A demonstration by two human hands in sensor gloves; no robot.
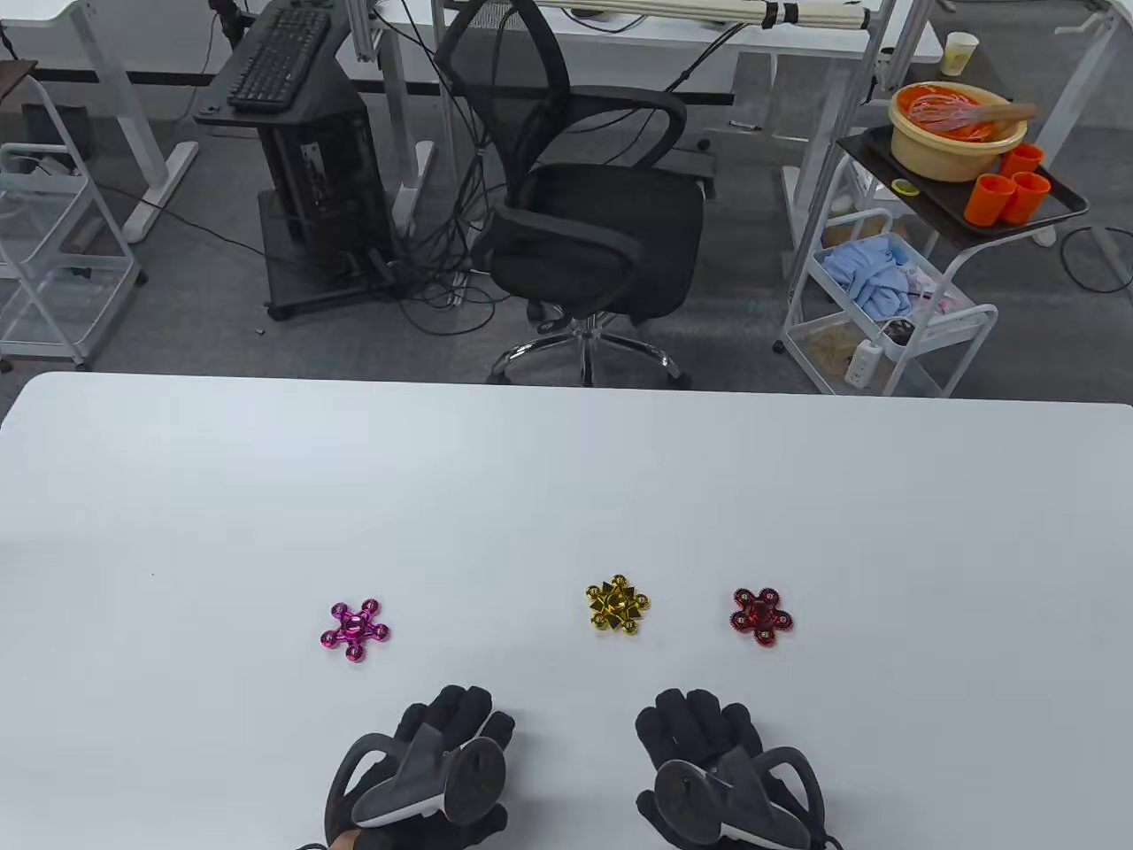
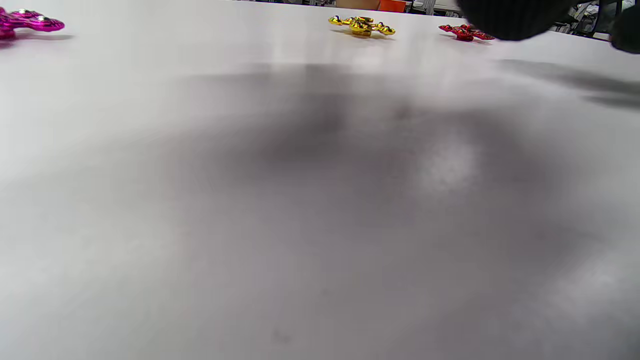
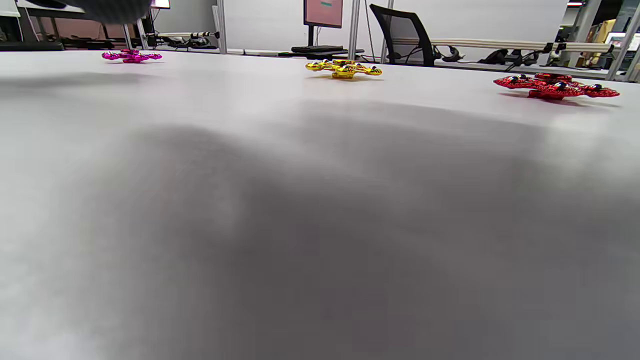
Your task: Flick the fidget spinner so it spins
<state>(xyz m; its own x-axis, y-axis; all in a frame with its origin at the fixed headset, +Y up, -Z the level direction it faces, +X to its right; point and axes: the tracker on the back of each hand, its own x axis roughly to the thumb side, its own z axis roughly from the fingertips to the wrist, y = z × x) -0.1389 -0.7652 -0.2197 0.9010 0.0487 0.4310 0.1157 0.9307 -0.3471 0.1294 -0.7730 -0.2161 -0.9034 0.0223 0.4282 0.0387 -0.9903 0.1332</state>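
Three spinners lay ahead of both hands. The gold spinner [image 1: 617, 607] was nearest the right hand [image 1: 708, 753]; the pink spinner [image 1: 355, 629] was nearest the left hand [image 1: 443, 753]. Fingers were relaxed and nothing was held.

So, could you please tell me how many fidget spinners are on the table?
3: pink spinner at left, gold spinner in the middle, red spinner at right. None looks hidden.

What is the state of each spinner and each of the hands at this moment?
Pink spinner: flat on the table, untouched.
Gold spinner: flat on the table, untouched.
Red spinner: flat on the table, untouched.
Left hand: palm down near the table's front edge, holding nothing.
Right hand: palm down near the table's front edge, holding nothing.
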